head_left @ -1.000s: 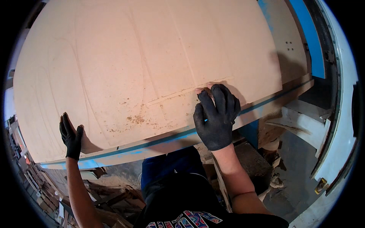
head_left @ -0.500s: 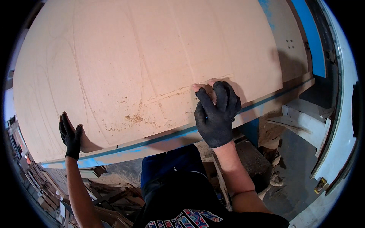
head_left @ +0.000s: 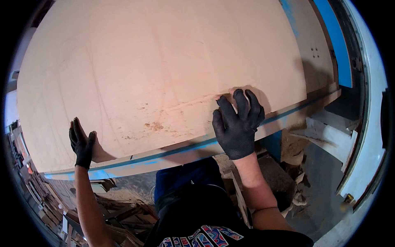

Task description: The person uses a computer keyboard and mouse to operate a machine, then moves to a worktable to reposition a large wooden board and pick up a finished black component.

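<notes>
A large pale plywood sheet (head_left: 173, 49) lies flat in front of me, with a small patch of sawdust (head_left: 154, 125) near its front edge. My left hand (head_left: 83, 142), in a black glove, rests on the sheet by its front left edge, fingers outstretched and thumb apart. On the sheet right of the middle is my right hand (head_left: 238, 123), in a black glove with some fingertips bare. Its fingers are spread and bent, the tips pressing on the surface beside a faint straight line. Nothing shows in either hand.
Beneath the sheet runs a blue-stained board edge (head_left: 152, 158). A blue panel (head_left: 337, 41) and a pale metal frame (head_left: 372, 82) stand at the right. Wood scraps (head_left: 123, 218) lie below at the left. A white bracket-like piece (head_left: 329, 140) juts in at the right.
Both hands have shifted slightly to the right in the view, still on the sheet. The sawdust patch also sits a little farther right, and the wood grain looks blurrier.
</notes>
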`<state>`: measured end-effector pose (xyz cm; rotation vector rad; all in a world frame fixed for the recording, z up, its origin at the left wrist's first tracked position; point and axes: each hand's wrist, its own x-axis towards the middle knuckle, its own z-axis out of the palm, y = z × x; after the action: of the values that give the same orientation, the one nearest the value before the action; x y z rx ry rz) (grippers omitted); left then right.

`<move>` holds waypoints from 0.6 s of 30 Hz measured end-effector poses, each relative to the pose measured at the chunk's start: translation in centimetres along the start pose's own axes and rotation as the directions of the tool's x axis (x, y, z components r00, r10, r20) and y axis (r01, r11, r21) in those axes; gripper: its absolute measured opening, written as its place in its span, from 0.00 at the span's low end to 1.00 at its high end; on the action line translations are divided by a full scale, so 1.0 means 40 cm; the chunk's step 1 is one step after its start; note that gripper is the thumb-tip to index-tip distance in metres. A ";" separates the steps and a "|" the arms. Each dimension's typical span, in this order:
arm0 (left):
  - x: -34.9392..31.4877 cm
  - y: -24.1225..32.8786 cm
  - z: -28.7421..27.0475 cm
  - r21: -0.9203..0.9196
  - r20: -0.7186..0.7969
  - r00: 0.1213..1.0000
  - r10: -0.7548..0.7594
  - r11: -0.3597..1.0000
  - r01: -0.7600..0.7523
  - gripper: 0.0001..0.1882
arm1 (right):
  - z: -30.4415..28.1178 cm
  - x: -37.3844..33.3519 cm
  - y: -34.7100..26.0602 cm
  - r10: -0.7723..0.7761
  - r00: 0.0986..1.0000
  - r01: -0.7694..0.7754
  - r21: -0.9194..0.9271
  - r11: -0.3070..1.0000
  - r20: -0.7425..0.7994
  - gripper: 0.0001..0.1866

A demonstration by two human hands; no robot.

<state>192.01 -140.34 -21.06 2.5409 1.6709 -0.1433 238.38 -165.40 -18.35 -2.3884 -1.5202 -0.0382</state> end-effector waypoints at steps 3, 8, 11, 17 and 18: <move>-0.002 0.020 -0.003 -0.014 0.008 1.000 -0.030 0.999 0.030 0.47 | 0.004 0.007 -0.013 -0.042 0.999 0.041 0.028 0.999 0.012 0.20; -0.004 0.027 -0.008 -0.048 -0.010 1.000 -0.003 0.999 0.002 0.47 | 0.012 0.006 -0.078 -0.108 0.994 0.108 0.064 0.992 -0.003 0.19; -0.005 0.029 -0.009 -0.037 -0.002 0.999 -0.039 0.999 0.039 0.48 | 0.008 0.011 -0.122 -0.118 0.993 0.115 0.096 0.989 0.024 0.20; -0.008 0.048 -0.019 -0.087 0.015 0.998 -0.059 0.994 0.060 0.49 | 0.040 0.007 -0.182 -0.184 0.982 0.177 0.170 0.969 0.031 0.18; -0.007 0.046 -0.019 -0.092 0.018 0.999 -0.052 0.994 0.053 0.49 | 0.043 0.007 -0.191 -0.196 0.980 0.186 0.173 0.967 0.043 0.18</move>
<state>193.62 -141.24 -20.20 2.4246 1.6980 -0.0872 231.48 -161.71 -18.06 -2.1239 -1.7048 0.1154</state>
